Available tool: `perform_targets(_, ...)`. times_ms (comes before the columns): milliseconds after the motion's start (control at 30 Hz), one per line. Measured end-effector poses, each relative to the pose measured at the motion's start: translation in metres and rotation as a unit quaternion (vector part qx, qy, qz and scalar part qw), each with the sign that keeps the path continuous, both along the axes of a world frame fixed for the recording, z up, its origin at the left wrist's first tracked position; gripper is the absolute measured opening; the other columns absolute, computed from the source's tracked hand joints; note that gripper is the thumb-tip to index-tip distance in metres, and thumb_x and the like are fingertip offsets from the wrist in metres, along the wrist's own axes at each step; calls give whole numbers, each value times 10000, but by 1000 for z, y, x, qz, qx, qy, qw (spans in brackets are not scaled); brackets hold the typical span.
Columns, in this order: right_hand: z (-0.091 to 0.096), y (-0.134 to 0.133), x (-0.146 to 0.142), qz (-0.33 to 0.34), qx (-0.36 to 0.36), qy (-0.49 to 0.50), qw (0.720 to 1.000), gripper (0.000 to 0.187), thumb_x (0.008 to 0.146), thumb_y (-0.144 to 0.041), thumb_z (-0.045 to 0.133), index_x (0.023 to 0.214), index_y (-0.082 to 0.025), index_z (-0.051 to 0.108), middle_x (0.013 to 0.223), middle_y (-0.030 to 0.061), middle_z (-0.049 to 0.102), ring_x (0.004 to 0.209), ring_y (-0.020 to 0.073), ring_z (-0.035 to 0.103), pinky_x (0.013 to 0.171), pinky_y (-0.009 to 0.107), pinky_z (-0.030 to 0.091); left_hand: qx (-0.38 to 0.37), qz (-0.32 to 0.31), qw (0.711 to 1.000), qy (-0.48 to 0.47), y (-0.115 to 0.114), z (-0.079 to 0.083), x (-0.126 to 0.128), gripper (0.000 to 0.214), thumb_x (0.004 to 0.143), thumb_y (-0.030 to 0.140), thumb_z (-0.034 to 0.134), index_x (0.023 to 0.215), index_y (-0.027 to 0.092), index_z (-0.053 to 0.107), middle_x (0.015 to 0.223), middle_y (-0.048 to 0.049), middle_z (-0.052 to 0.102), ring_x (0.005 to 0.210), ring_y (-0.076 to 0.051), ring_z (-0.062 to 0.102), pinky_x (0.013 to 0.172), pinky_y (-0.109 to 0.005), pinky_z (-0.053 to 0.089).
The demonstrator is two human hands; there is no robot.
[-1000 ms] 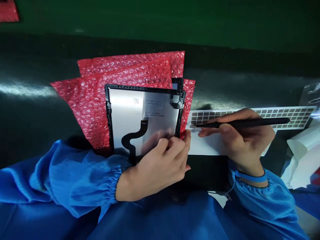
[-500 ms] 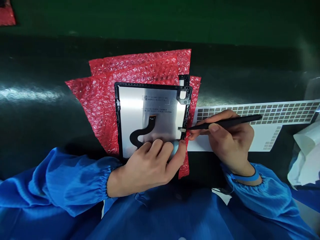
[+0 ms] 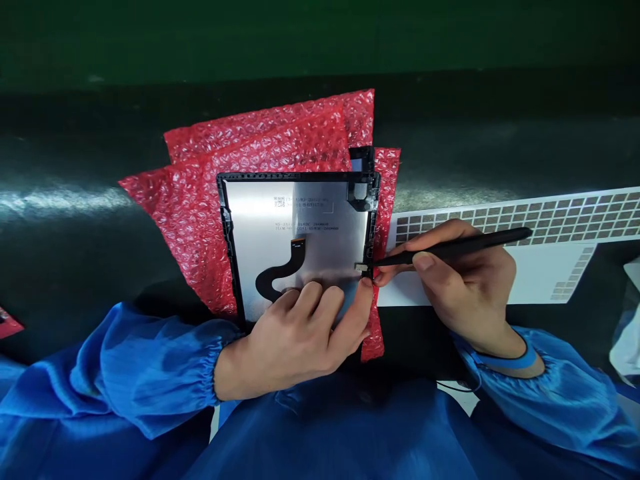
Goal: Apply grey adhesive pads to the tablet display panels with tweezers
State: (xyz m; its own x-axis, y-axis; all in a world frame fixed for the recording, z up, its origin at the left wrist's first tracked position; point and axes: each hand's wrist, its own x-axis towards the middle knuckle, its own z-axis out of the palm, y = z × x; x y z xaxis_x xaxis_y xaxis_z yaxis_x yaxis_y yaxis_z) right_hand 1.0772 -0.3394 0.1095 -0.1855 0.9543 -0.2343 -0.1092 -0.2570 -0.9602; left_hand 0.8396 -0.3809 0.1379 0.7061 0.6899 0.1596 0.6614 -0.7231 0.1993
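A tablet screen panel (image 3: pixel 255 213) lies with its silvery back up in a black frame, a curved black ribbon cable (image 3: pixel 273 271) resting on it. My left hand (image 3: pixel 300 327) lies across the panel's lower part with curled fingers, the index fingertip at the right frame edge. Its thumb is hidden. Just above that fingertip sits a small grey patch (image 3: pixel 361 267). From the right, my right hand (image 3: pixel 460 280) pinches black tweezers (image 3: pixel 450 247) like a pen, tips at the frame edge beside the patch. Whether the tips touch it I cannot tell.
Red bubble wrap (image 3: pixel 190 220) lies under the panel, with another framed part (image 3: pixel 369 157) showing behind. To the right is a white sheet (image 3: pixel 537 280) with rows of grey squares, partly under my right hand. Crumpled white material (image 3: pixel 627 333) sits at the far right.
The view has shifted slightly. The tweezer tips stay beside the grey patch at the frame edge, and my left hand keeps its place on the panel.
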Motion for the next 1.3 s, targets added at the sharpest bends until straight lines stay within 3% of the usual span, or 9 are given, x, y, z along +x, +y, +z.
perform_targets(200, 1, 2, 1, 8, -11, 8, 1000, 63, 1026, -307, 843, 1084, -282, 836, 843, 30, 869, 749, 240, 878, 730, 346, 760, -5, -4, 1000, 6, 1, 0, 0, 547, 1126, 438, 668, 1434, -12, 701, 899, -78, 766, 738, -222, 728, 523, -348, 559)
perform_targets(433, 3, 2, 0, 10, 0, -21, 1000, 52, 1036, -281, 815, 1074, -311, 833, 828, 14, 861, 720, 248, 867, 671, 383, 758, -8, 2, 1000, 16, 3, 3, 1, 593, 1140, 454, 637, 1442, -54, 697, 898, -74, 755, 757, -222, 733, 560, -353, 577)
perform_targets(633, 3, 4, -4, -1, 0, -26, 1000, 21, 1022, -272, 833, 1037, -260, 824, 795, 23, 849, 688, 238, 864, 669, 362, 765, -25, -7, 999, 18, 5, 4, 1, 623, 1138, 453, 641, 1460, -79, 680, 929, -94, 773, 697, -205, 707, 529, -359, 559)
perform_targets(833, 6, 3, 4, -91, 28, 11, 995, 58, 960, -211, 864, 1017, -213, 853, 819, 46, 866, 652, 258, 857, 586, 372, 748, -29, 6, 999, 13, 5, 2, 0, 590, 1144, 434, 606, 1459, -61, 657, 1055, -134, 810, 811, -226, 769, 596, -349, 599)
perform_targets(900, 10, 1, 18, -131, 63, -14, 989, 77, 912, -232, 899, 978, -205, 870, 840, 69, 869, 611, 274, 838, 517, 394, 719, -35, 15, 999, 9, 4, 1, 0, 613, 1143, 442, 603, 1471, -76, 628, 1100, -154, 807, 852, -229, 782, 647, -347, 626)
perform_targets(1000, 9, -3, 50, -196, 122, -71, 970, 102, 839, -266, 946, 876, -198, 880, 774, 78, 828, 565, 290, 808, 455, 415, 673, -35, 11, 999, 13, 5, 4, -1, 640, 1142, 442, 611, 1476, -104, 599, 983, -129, 779, 785, -223, 763, 624, -344, 623)
perform_targets(1133, -3, -16, 107, -233, 136, -141, 952, 127, 817, -265, 971, 880, -205, 879, 751, 73, 791, 564, 288, 801, 499, 416, 676, 2, 10, 999, 43, 14, 19, 4, 615, 1133, 479, 637, 1376, -85, 678, 936, -148, 765, 755, -260, 747, 537, -356, 567)
perform_targets(1233, -8, -24, 150, -227, 127, -183, 948, 147, 841, -317, 973, 907, -249, 861, 760, 73, 800, 572, 274, 800, 493, 382, 651, 41, -21, 997, 54, 22, 32, 23, 470, 1103, 393, 686, 1266, -45, 740, 995, -197, 770, 845, -325, 753, 582, -389, 574)
perform_targets(1300, -8, -27, 174, -225, 125, -182, 949, 164, 821, -318, 987, 892, -265, 849, 768, 66, 809, 547, 261, 786, 446, 362, 621, 23, -66, 997, 37, 25, 35, 47, 382, 1087, 306, 687, 1269, -24, 749, 1085, -215, 774, 952, -345, 755, 713, -422, 619)
